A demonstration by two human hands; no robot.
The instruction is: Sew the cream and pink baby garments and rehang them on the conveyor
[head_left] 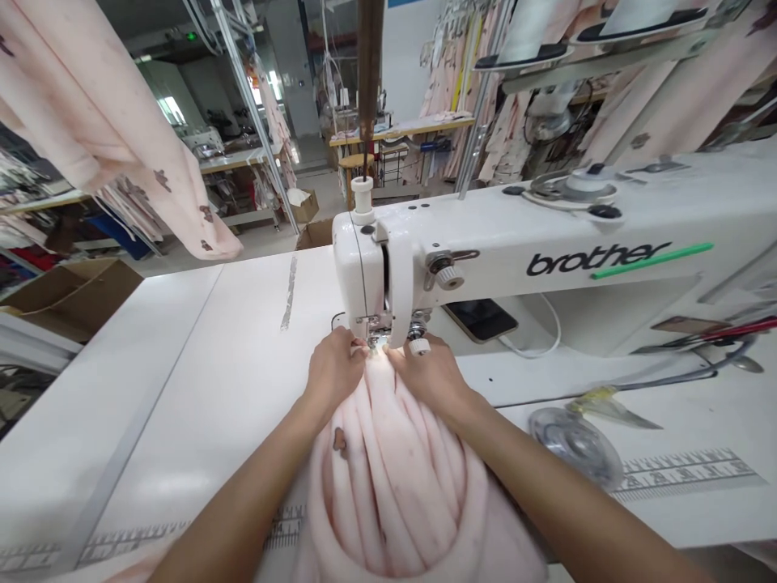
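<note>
Both hands worked right up at the foot of the white Brother sewing machine [486,243]. The left hand [333,368] and the right hand [430,376] were closed in a pinch on the pale pink cloth [388,502], just in front of the needle, though the backs of the hands hid exactly how the fingers lay. Holding cloth this near the presser foot [375,328], with both hands level and an even pull to each side, gives the most control over how it feeds.

The cloth ran from the pinch toward the person's body in long, soft, rounded folds, gathered into a thick bundle on the near part of the white surface [182,421]. It looked light and smooth, dotted with small brown motifs. A thread spool [363,198] stood upright on top of the machine. A phone [481,320] lay under the machine's arm, and a round clear plastic disc [574,445] sat on the surface beside printed ruler markings [683,474]. Long pink garments [103,121] hung overhead at the left, above a cardboard box [66,295] beyond the surface.
</note>
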